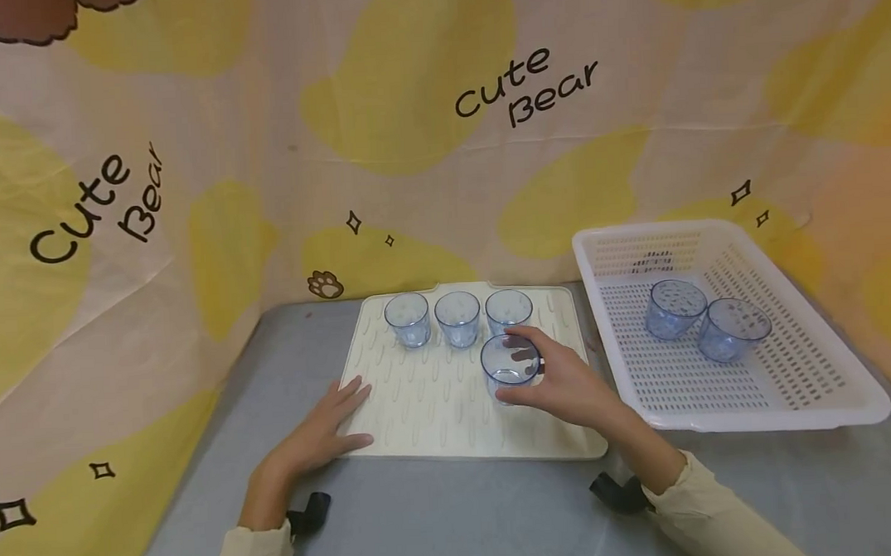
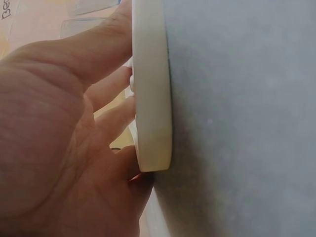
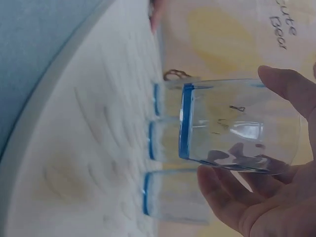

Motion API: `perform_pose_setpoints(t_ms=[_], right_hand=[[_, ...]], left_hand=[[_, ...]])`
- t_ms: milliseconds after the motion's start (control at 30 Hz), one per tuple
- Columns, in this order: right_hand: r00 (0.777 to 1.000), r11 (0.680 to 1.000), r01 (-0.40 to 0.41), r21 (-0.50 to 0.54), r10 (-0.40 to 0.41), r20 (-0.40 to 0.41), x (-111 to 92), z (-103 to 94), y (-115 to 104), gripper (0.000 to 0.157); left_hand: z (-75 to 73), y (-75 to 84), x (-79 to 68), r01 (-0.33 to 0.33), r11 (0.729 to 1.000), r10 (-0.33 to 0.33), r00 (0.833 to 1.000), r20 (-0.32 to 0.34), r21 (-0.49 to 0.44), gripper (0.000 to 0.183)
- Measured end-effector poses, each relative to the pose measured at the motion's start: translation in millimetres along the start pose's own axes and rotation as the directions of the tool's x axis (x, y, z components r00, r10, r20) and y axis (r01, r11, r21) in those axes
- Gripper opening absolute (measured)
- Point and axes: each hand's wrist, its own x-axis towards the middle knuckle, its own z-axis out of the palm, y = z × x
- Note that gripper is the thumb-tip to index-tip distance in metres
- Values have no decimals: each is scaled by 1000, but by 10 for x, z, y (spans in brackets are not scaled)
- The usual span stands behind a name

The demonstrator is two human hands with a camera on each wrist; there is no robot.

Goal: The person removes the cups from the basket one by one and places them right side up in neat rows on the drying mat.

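My right hand pinches a clear bluish glass tumbler between thumb and fingers. In the right wrist view, the held tumbler hangs upright with a gap between its thick blue base and the cream ribbed mat. Behind it, a left glass, a middle glass and a right glass stand in a row along the mat's far side. My left hand rests at the mat's left edge with fingers spread; the left wrist view has its fingertips over the mat's thick rim.
A white perforated plastic basket stands right of the mat, with a left tumbler and a right tumbler in it. Both lie on a grey table. A yellow patterned cloth hangs behind and at the sides.
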Motion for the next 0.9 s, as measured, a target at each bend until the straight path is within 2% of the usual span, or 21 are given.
perform_pose_setpoints(t_ms=[267, 433, 667, 900], right_hand=[[999, 998, -7, 65, 4, 37, 233, 378, -92, 84], [998, 992, 18, 126, -24, 49, 376, 578, -148, 85], [998, 991, 24, 134, -31, 46, 588, 799, -207, 88], [998, 988, 9, 151, -18, 61, 675, 971, -355, 86]], left_hand=[[5, 11, 64, 6, 1000, -6, 1000, 12, 12, 84], [-3, 38, 96, 17, 1000, -17, 1000, 21, 12, 85], [13, 20, 103, 3, 1000, -4, 1000, 21, 18, 85], [-3, -14, 64, -19, 1000, 18, 1000, 14, 17, 83]])
